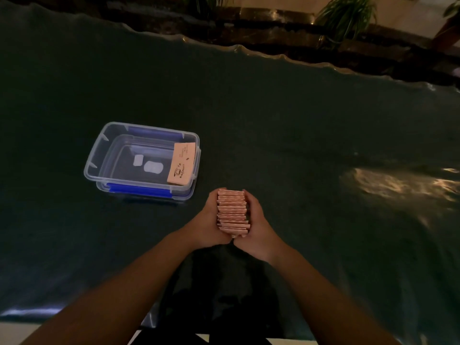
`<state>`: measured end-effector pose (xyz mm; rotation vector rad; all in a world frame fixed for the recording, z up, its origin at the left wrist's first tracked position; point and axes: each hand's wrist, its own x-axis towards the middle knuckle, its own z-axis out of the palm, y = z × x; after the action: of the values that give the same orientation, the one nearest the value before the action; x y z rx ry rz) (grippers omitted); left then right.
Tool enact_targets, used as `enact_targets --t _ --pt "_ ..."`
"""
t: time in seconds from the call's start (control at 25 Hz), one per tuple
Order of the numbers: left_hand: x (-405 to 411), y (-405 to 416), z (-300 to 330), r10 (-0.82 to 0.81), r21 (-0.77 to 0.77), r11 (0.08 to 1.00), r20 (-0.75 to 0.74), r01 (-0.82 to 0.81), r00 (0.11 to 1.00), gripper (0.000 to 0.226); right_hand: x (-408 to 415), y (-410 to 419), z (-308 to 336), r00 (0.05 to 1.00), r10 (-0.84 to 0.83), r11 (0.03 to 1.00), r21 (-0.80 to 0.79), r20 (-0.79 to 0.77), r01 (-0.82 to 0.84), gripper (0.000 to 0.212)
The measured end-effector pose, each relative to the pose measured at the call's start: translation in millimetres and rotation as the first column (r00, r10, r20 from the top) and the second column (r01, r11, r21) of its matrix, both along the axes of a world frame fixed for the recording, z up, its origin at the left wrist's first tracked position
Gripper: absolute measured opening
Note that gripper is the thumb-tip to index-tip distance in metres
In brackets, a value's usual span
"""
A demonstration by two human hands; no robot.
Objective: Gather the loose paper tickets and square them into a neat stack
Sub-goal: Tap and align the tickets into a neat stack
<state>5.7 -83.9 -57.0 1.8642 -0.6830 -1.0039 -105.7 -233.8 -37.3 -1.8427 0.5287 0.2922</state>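
A bundle of several pink paper tickets (232, 213) stands on edge on the dark green table cloth (298, 145), fanned in a row running away from me. My left hand (207, 224) presses the bundle's left side and my right hand (257, 224) presses its right side, so both hands clamp it between them. One more pink ticket (181, 163) with a coffee cup print leans against the right inner wall of a clear plastic box (99, 155) to the upper left of my hands.
The clear box has blue clip handles on its near and far sides and two pale patches on its floor. The table's far edge runs diagonally across the top, with potted plants (346, 16) behind it. Light glare falls on the cloth at the right.
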Motion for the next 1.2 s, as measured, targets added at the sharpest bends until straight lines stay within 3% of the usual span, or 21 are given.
enact_targets --t 0.12,0.2,0.28,0.4,0.52,0.6,0.8,0.88,0.96,1.08,1.2 --pt "3 2 -2 -0.027 0.009 1.0 0.005 0.027 1.0 0.138 6 0 0 0.999 0.051 0.998 -0.047 -0.006 -0.051 0.13" --pt "2 0 -1 -0.04 0.011 0.999 0.021 0.04 0.999 0.125 7 -2 -1 0.998 0.058 0.996 -0.061 -0.004 -0.058 0.129" --pt "0 -1 -1 -0.024 0.02 1.0 0.042 0.023 0.999 0.117 5 -4 -3 0.998 0.067 0.994 -0.081 -0.013 -0.067 0.123" --pt "-1 -1 -3 -0.009 0.023 1.0 0.02 0.008 1.0 0.13 3 -7 -3 0.995 0.076 0.991 -0.102 -0.064 -0.082 0.105" --pt "-1 -5 5 -0.013 0.045 0.999 0.057 0.01 0.998 0.101 6 -6 -1 0.996 0.056 0.992 -0.107 -0.067 -0.063 0.096" --pt "1 -6 11 -0.016 0.057 0.998 0.078 0.011 0.997 0.095 8 -6 2 0.997 0.041 0.992 -0.116 -0.062 -0.048 0.092" --pt "7 5 6 -0.076 0.043 0.996 0.053 0.074 0.996 0.145 5 -15 1 0.98 0.18 0.976 -0.111 -0.087 -0.189 0.129" --pt "6 4 5 -0.091 0.049 0.995 0.055 0.089 0.994 0.15 7 -13 2 0.978 0.193 0.973 -0.114 -0.079 -0.202 0.13" --pt "4 3 3 -0.075 0.048 0.996 0.09 0.071 0.993 0.139 8 -9 2 0.984 0.166 0.981 -0.094 -0.067 -0.172 0.114" --pt "3 2 3 -0.06 0.071 0.996 0.115 0.052 0.992 0.097 7 -7 -3 0.99 0.122 0.984 -0.125 -0.069 -0.13 0.089" --pt "3 2 4 0.007 0.06 0.998 0.068 -0.011 0.998 0.087 6 -9 -4 0.995 0.08 0.993 -0.077 -0.066 -0.085 0.08"
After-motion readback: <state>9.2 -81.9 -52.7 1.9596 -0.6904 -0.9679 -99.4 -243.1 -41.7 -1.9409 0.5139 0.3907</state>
